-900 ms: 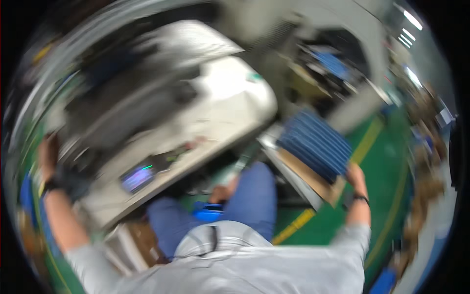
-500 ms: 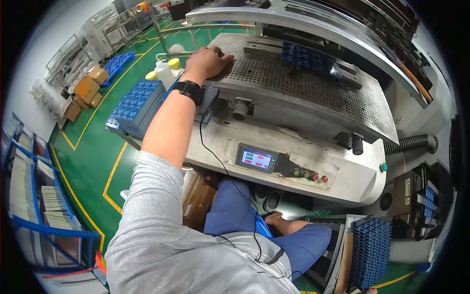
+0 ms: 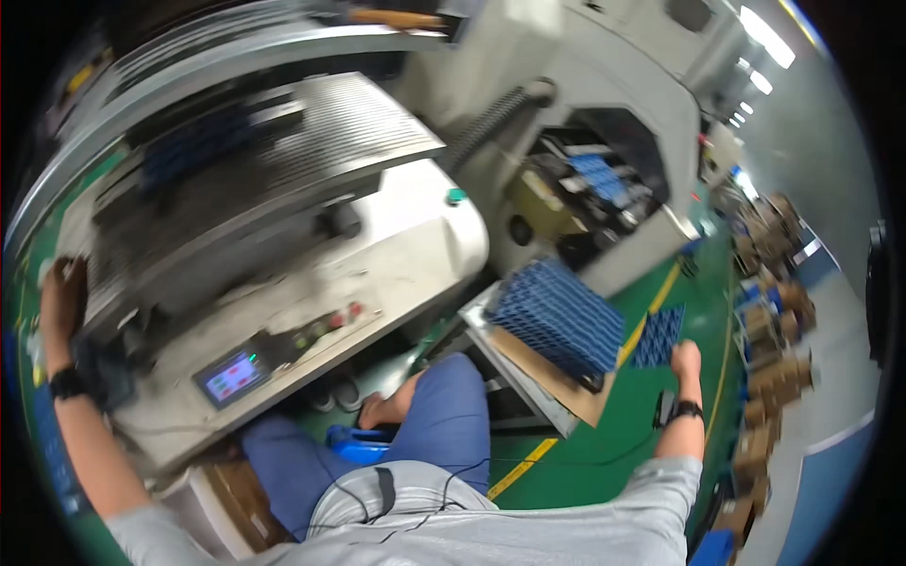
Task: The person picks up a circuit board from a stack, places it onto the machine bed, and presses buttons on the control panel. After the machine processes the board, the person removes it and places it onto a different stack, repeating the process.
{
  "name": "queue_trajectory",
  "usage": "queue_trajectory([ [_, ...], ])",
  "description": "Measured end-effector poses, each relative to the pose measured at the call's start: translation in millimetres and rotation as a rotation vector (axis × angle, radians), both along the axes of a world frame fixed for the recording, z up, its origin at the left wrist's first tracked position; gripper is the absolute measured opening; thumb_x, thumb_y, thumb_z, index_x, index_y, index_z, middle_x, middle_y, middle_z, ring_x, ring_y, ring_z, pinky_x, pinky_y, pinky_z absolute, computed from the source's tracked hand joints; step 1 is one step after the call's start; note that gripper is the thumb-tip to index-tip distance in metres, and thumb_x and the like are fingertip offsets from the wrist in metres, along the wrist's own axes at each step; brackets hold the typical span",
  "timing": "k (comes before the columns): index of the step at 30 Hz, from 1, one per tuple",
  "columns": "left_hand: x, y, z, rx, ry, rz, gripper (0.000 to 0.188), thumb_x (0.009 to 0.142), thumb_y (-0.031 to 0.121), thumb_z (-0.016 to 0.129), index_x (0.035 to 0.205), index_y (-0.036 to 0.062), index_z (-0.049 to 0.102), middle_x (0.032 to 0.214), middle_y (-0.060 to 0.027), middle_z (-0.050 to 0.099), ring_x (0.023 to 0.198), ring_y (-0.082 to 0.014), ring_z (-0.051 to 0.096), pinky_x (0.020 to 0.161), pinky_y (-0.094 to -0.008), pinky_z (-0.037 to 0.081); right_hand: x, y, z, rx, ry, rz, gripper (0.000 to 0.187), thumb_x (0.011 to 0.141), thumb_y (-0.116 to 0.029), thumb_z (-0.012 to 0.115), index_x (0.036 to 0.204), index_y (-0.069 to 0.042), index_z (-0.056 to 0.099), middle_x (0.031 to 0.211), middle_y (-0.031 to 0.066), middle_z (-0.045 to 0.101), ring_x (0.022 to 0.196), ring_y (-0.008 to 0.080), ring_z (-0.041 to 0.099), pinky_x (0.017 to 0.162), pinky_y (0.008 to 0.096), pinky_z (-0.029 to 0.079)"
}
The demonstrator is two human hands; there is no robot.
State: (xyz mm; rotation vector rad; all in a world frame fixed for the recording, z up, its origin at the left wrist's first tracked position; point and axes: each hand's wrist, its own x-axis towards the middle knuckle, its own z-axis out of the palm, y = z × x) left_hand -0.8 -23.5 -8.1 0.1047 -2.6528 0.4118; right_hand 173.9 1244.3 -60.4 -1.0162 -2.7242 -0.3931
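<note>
In the head view, 1 blue panel (image 3: 661, 332) is grasped by the right hand (image 3: 687, 359), the fingers being closed on its near right corner. It is held out to the right above the green floor (image 3: 618, 457), just beside the stack (image 3: 559, 313) but not touching it. Its long axis is directed away from the body and leaned slightly rightward at the far end; the free end is pointed forward, and the patterned face is turned toward the camera.

The stack, made up of blue panels, is set on cardboard (image 3: 549, 372), which is borne by the stand (image 3: 519, 374).

The left hand (image 3: 63, 300) is stretched far to the left and placed by the near left end of the bed (image 3: 349, 113). It is blurred, and whether anything is gripped by it cannot be told. Dark blue work (image 3: 200, 146) is laid on the bed. Below, a lit screen (image 3: 233, 377) and buttons (image 3: 337, 319) are mounted on the white machine (image 3: 415, 212).
</note>
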Motion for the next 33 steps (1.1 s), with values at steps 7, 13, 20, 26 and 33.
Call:
queue_trajectory([
  [7,-9,-13,-27,0.142,0.145,-0.014,0.03,0.109,0.027,0.061,0.126,0.0025,0.067,0.112,-0.0266,0.07,0.101,-0.0458,0.067,0.087,-0.0495,0.053,-43,-32,114,-0.043,0.642,0.09,0.035,0.101,-0.027,0.058,0.106,0.001,0.078,0.108,0.0235,0.077,0.101,0.0401,0.074,0.089,0.0487,0.057],
  [13,-8,0,-21,0.146,0.141,0.052,0.026,0.108,0.025,0.062,0.125,0.006,0.068,0.119,-0.0227,0.07,0.101,-0.0462,0.067,0.088,-0.0517,0.054,-170,-81,107,-0.991,1.122,0.322,0.023,0.106,-0.022,0.055,0.087,-0.01,0.062,0.071,-0.0011,0.053,0.054,0.0113,0.05,0.049,0.0285,0.042],
  [20,4,44,3,0.385,0.208,0.078,0.037,0.104,0.037,0.067,0.108,0.0003,0.073,0.111,-0.0238,0.073,0.106,-0.0477,0.065,0.094,-0.0519,0.052,-280,-191,76,-1.481,1.163,0.233,0.02,0.109,-0.024,0.057,0.093,-0.013,0.061,0.076,-0.0003,0.059,0.06,0.0117,0.056,0.053,0.0295,0.05],
  [26,11,65,17,0.478,0.224,0.122,0.04,0.102,0.039,0.07,0.107,-0.0001,0.074,0.108,-0.0273,0.072,0.106,-0.0483,0.066,0.093,-0.0531,0.051,-320,-220,54,-1.626,1.181,0.189,0.023,0.11,-0.021,0.053,0.09,-0.012,0.059,0.075,0.0002,0.058,0.059,0.0117,0.053,0.054,0.0306,0.047],
  [33,12,61,14,0.403,0.194,0.113,0.036,0.102,0.036,0.07,0.109,0.0001,0.071,0.112,-0.023,0.07,0.112,-0.0447,0.062,0.098,-0.0506,0.049,-339,-220,33,-1.643,1.164,0.136,0.021,0.11,-0.021,0.054,0.093,-0.011,0.06,0.078,-0.0005,0.06,0.062,0.0107,0.055,0.058,0.0301,0.048],
])
